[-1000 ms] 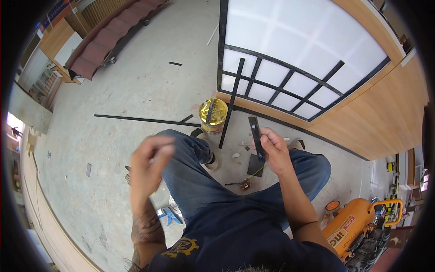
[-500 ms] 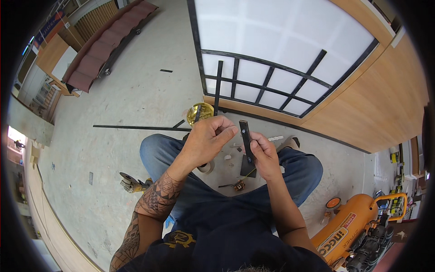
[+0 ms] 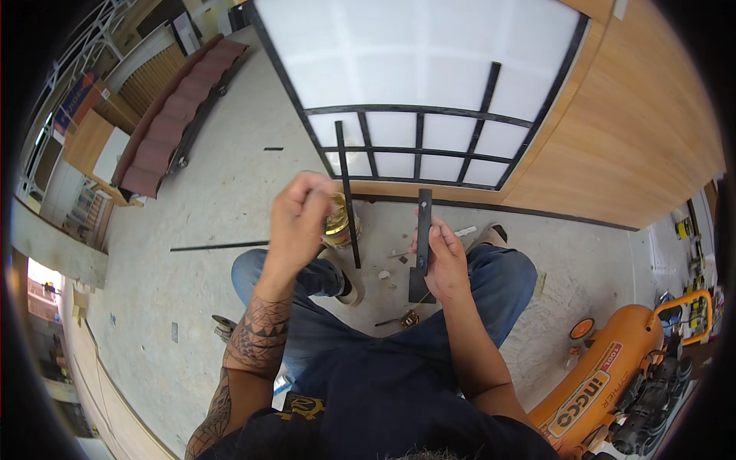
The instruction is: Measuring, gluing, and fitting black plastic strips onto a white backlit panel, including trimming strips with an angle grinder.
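Observation:
My right hand (image 3: 446, 259) grips a short black strip (image 3: 424, 222), held upright between thumb and fingers. Two pale dabs show on the strip's face, one near the top and one lower down. My left hand (image 3: 299, 218) is raised beside a gold tin (image 3: 339, 224), its fingers curled together and slightly blurred; whatever they may hold is hidden. A longer black strip (image 3: 347, 192) stands tilted beside the tin, in front of a white panel (image 3: 414, 61) with a black grid. Below my right hand a dark flat piece (image 3: 418, 288) lies on the floor.
Another black strip (image 3: 218, 247) lies on the floor at left, with a small black piece (image 3: 274, 149) farther off. A small yellowish tool (image 3: 409, 317) sits between my legs. An orange air compressor (image 3: 606, 376) stands at lower right. A wood-faced board (image 3: 636, 115) adjoins the panel.
My left hand has moved left, away from the short black strip, to beside the tin. The strip in my right hand is now more upright. The whole view has shifted somewhat.

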A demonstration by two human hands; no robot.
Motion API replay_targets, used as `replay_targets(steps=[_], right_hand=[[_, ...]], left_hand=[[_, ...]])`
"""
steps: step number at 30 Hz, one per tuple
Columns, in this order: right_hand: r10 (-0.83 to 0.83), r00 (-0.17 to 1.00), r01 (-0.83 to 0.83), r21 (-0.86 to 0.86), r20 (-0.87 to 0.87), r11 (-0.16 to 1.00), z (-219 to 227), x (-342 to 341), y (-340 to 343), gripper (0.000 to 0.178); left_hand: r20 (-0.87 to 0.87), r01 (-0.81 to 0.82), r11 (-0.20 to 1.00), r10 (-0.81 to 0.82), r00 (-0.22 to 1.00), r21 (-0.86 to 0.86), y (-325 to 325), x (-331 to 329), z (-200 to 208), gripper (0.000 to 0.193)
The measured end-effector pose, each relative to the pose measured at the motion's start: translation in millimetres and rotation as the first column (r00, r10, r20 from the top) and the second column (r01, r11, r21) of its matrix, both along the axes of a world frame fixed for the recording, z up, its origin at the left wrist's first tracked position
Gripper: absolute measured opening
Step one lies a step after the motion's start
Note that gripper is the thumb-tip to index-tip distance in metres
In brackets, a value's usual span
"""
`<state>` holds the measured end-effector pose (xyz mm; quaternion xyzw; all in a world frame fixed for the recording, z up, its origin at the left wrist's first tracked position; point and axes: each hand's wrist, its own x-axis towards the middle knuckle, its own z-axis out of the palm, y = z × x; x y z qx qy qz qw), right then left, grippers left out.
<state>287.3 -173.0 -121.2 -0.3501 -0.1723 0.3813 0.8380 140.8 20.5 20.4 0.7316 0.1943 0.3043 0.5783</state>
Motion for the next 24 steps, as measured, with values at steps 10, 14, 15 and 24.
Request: replay_targets(steps=[10, 14, 15, 24], right_hand=[[-0.437, 0.867, 0.453, -0.016, 0.238, 0.891, 23.1, 42.0, -14.7, 0.034], [-0.484, 0.806, 0.507, 0.022, 0.340, 0.862, 41.6, 48.9, -6.4, 0.031], [-0.480, 0.786, 0.510, 0.030, 0.389, 0.859, 46.5, 50.7, -4.0, 0.031], [-0.374, 0.904, 0.359, 0.109, 0.206, 0.927, 74.7, 74.3, 4.8, 0.018]], left_hand=[[-0.349, 0.095, 0.905, 0.061, 0.935, 0.414, 21.5, -30.7, -29.7, 0.031], [-0.618, 0.016, 0.975, 0.127, 0.776, 0.221, 22.1, -4.1, 2.1, 0.031], [-0.265, 0.017, 0.867, 0.133, 0.955, 0.498, 25.6, 6.4, -4.9, 0.021], [0.018, 0.015, 0.836, -0.030, 0.999, 0.548, 6.9, 44.5, -2.3, 0.014]])
